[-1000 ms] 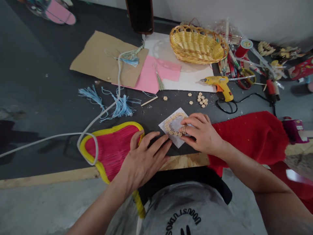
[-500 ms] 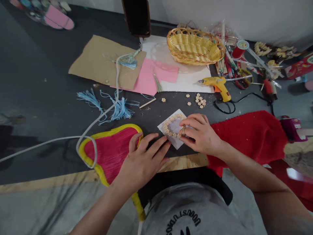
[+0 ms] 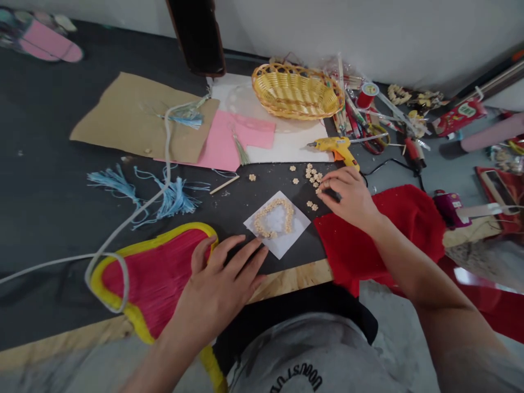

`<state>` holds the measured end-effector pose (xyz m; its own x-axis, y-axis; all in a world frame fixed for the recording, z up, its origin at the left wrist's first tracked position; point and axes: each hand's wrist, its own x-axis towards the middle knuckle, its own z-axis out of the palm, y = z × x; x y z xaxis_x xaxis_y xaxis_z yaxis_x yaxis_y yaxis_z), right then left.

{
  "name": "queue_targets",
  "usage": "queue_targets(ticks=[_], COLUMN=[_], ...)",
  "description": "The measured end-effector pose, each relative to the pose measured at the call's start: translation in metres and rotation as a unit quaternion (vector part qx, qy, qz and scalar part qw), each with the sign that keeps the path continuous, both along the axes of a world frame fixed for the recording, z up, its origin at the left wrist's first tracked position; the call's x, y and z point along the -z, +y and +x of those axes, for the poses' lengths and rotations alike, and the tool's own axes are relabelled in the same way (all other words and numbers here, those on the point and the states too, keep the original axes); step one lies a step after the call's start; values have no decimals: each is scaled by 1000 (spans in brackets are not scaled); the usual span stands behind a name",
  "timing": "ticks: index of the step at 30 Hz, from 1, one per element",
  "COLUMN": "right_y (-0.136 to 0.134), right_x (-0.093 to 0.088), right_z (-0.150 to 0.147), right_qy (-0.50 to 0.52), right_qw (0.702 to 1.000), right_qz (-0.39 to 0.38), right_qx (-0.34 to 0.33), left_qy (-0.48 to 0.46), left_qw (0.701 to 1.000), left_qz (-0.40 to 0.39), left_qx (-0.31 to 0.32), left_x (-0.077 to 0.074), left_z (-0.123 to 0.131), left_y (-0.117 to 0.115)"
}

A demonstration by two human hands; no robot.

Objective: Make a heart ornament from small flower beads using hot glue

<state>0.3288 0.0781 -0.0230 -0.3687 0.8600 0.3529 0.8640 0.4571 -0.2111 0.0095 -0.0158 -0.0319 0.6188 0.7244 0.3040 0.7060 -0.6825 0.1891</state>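
Note:
A square of white paper point(image 3: 302, 222) lies turned like a diamond on the dark table. On it, small pale flower-shaped pieces point(image 3: 290, 210) form a looped outline. My left hand point(image 3: 223, 278) is open, fingers spread, with its fingertips at the paper's lower left edge. Right of the paper, my right hand point(image 3: 347, 197) bends its thumb and index finger around a flower-shaped piece point(image 3: 318, 191) beside a small loose cluster point(image 3: 311, 173). Two more pieces point(image 3: 311, 205) lie just below that hand. Under my left forearm is a pink shape with a yellow fuzzy border point(image 3: 153, 284).
A yellow glue gun point(image 3: 333, 145) lies behind my right hand, near a wicker basket point(image 3: 297, 95). Red felt point(image 3: 380, 234) is under my right forearm. Blue tassels point(image 3: 176, 196) and a white cable point(image 3: 110, 234) lie left. A phone point(image 3: 198, 38) stands at the back.
My right hand has left the beaded outline on the paper and moved right, to the loose flower pieces. My left hand stays at the paper. The camera view has shifted.

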Motion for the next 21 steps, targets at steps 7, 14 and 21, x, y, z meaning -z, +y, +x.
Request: queue_targets(ticks=[7,14,21], right_y=[14,51,66], right_x=[-4,-18,-18], right_z=[-16,-96,-133], right_qy=[20,-70,-140], right_qw=[999,989,973], right_qz=[2,-97,-161], right_qx=[-36,-87,-83], left_qy=[3,24,24], left_qw=[1000,1000,1000], left_qz=[1,-11,-12], left_qx=[-1,3,2], left_x=[0,-5,-5], left_z=[1,-1,-3], left_y=[-1,-1,-2])
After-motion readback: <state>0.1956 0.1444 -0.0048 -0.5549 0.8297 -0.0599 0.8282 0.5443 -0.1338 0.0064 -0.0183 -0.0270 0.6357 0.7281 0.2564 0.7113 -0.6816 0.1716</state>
